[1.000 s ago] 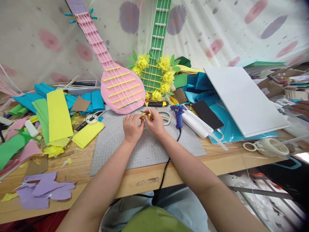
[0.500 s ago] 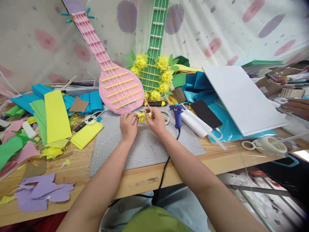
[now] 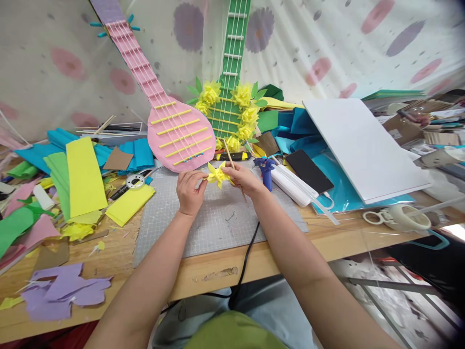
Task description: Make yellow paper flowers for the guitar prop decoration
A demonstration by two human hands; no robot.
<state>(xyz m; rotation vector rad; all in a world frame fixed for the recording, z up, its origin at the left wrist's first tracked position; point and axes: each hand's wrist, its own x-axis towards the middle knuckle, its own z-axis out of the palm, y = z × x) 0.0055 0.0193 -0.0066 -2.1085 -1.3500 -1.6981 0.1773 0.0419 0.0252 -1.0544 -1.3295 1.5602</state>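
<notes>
A yellow paper flower (image 3: 217, 175) with pointed petals is held up over the grey cutting mat (image 3: 214, 228). From the left side, my left hand (image 3: 190, 192) pinches it with thumb and fingertips. My right hand (image 3: 247, 179) is closed around a thin wooden stick (image 3: 228, 152), its fingertips also at the flower's right edge. The stick slants past the flower, its upper end free. Just right of my right hand lies a blue glue gun (image 3: 267, 172) with a black cord. Behind the hands is a yellow-and-black cutter (image 3: 232, 156).
A pink paper-covered lute shape (image 3: 181, 135) and a green one (image 3: 228, 109) with yellow flowers lean at the back. Crepe paper (image 3: 86, 177) and purple scraps (image 3: 65, 293) lie left. Right are a white power strip (image 3: 292, 186), dark phone (image 3: 309, 173), white board (image 3: 363, 150) and tape (image 3: 410, 217).
My right hand has turned and shifted right, bringing the flower into fuller view, facing up. The stick now slants the other way. My left hand has moved slightly left.
</notes>
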